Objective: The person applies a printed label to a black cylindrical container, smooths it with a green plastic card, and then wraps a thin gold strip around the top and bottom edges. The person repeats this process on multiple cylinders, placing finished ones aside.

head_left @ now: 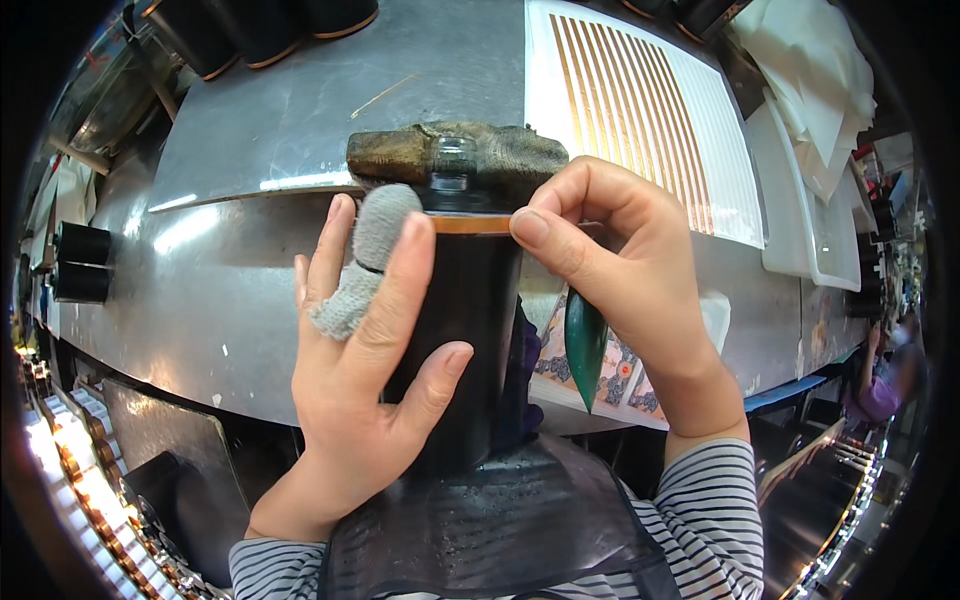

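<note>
Nearest to us, a dark, glossy apron point(490, 530) covers the lap, with a tall, smooth black cylinder point(460, 330) rising from it toward the worktop point(280, 120). We judge that the step in hand is fitting the narrow, flat, copper-coloured strip point(470, 225) around the cylinder's far rim; the next move seems to call for light, even pressure along it while it stays level with the edge.

The left hand point(365, 340) is spread wide, its index fingertip at the strip's left side and its thumb apart from the others; we see a grey knitted wrap point(388, 220) on one finger. The right hand point(620, 240) is narrowed to a pinch, thumb and index finger on the strip's right side. Below it hangs a dark green, pointed, leaf-shaped piece point(585, 350); we cannot tell whether the curled fingers hold it.

Beyond the rim we find a worn brown block point(390, 155), then a white sheet point(541, 110) lined with matching copper-coloured strips point(625, 100), and more black cylinders point(255, 25) at the far left.
</note>
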Demonstrator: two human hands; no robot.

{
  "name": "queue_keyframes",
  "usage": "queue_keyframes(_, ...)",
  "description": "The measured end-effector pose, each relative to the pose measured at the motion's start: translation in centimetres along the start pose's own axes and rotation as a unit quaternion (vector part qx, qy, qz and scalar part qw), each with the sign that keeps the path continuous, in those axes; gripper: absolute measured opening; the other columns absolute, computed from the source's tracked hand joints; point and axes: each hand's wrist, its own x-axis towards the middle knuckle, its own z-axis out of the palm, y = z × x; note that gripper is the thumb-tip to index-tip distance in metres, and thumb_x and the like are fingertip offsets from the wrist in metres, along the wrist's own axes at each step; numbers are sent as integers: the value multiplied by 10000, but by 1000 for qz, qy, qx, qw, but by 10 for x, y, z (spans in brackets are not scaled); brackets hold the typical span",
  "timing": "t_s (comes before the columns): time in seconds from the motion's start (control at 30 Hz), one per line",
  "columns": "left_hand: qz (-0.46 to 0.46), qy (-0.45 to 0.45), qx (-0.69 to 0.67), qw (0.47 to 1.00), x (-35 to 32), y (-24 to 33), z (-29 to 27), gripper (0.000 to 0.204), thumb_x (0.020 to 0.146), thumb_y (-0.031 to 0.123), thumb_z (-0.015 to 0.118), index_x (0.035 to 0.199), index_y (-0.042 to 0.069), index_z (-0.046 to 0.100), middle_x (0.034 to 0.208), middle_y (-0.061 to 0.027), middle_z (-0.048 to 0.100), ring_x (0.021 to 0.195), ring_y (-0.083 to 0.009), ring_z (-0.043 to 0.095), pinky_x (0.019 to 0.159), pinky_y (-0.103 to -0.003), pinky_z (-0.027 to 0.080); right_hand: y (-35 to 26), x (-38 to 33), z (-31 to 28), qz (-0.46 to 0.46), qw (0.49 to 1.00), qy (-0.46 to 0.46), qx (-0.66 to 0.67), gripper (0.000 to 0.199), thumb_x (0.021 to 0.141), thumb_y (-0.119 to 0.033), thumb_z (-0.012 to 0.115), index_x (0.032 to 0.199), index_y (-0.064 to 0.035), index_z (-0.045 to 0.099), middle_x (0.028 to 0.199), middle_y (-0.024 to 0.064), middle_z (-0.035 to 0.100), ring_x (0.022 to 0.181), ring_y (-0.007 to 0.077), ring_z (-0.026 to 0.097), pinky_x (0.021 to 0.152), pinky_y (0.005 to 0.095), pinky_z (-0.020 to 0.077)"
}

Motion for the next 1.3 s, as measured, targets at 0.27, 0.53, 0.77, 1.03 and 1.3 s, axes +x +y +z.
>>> queue_keyframes(0.27,85,-83,118,986,22,23,1,519,829,141,580,1340,109,496,1371,-121,457,1355,-365,271,1102,-511,146,5,-4,-6,-3,996,52,-74,117,826,-92,660,841,18,623,702,7,597,639,54,520,594,209,439)
queue_keyframes(0.53,-14,13,-116,993,-7,-15,7,536,872,112,488,1403,101,413,1438,-137,386,1407,-340,193,1076,-584,-5,4,-41,5,-152,937,19,-314,489,761,-37,668,1231,32,550,702,101,617,572,203,584,564,284,470)
queue_keyframes(0.77,100,-9,1,995,29,-7,-12,376,869,118,462,1216,56,593,1227,-100,592,1315,-286,353,1091,-464,123,0,-40,0,-138,927,19,-348,520,743,-41,686,1245,0,556,681,83,596,570,192,568,568,291,468)
queue_keyframes(1.03,-88,53,-247,963,49,-20,1,170,874,192,631,907,25,624,896,-34,560,916,-141,454,837,-257,366,-15,-33,-1,-202,849,-69,-483,612,716,-169,744,1271,-6,544,651,57,542,570,193,512,544,308,424)
queue_keyframes(1.3,-54,26,-142,988,47,-15,3,176,884,139,615,1001,14,573,962,-26,528,929,-98,483,841,-227,373,-19,-30,-1,-220,830,-79,-506,664,676,-252,756,1255,3,554,634,48,530,560,190,513,528,309,421)
